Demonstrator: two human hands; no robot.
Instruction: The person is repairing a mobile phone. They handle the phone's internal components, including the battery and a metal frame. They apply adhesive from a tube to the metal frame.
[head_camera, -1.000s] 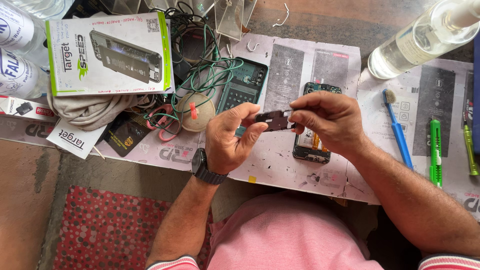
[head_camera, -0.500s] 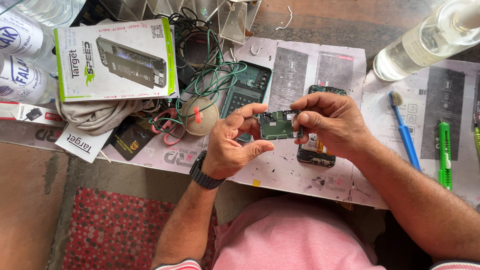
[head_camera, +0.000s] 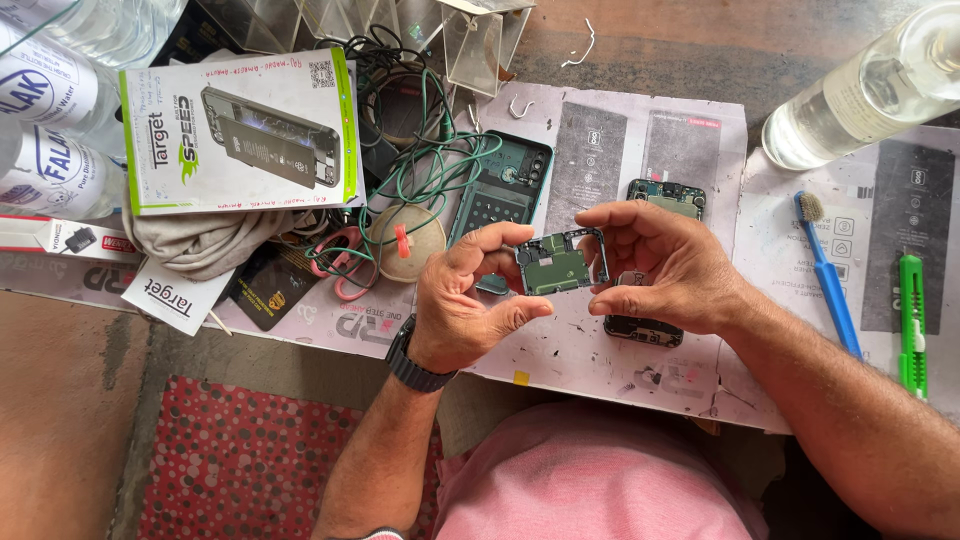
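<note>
Both hands meet over the middle of the table (head_camera: 620, 385): the left hand (head_camera: 462, 300) pinches the left edge of a small green board (head_camera: 557, 263) between thumb and fingers, and the right hand (head_camera: 665, 265) pinches its right edge, so the board hangs in the air, face up, clear of the surface.

Going left to right: the bottles (head_camera: 45, 120), printed box (head_camera: 240, 130) and cloth (head_camera: 195, 240) crowd the far left, leaving little room there. The green wires (head_camera: 440, 165) lie just beside the left hand; a sweep that way could snag them and drag the round pad (head_camera: 405, 240). A slipped pinch would likely drop the board onto the open phone (head_camera: 650, 255) under the right hand, or off the near edge into the lap. Squeezing harder risks bending it. To the right, toothbrush (head_camera: 828, 270), green cutter (head_camera: 911, 320) and the clear bottle (head_camera: 865, 90) stand apart, with bare paper between.
</note>
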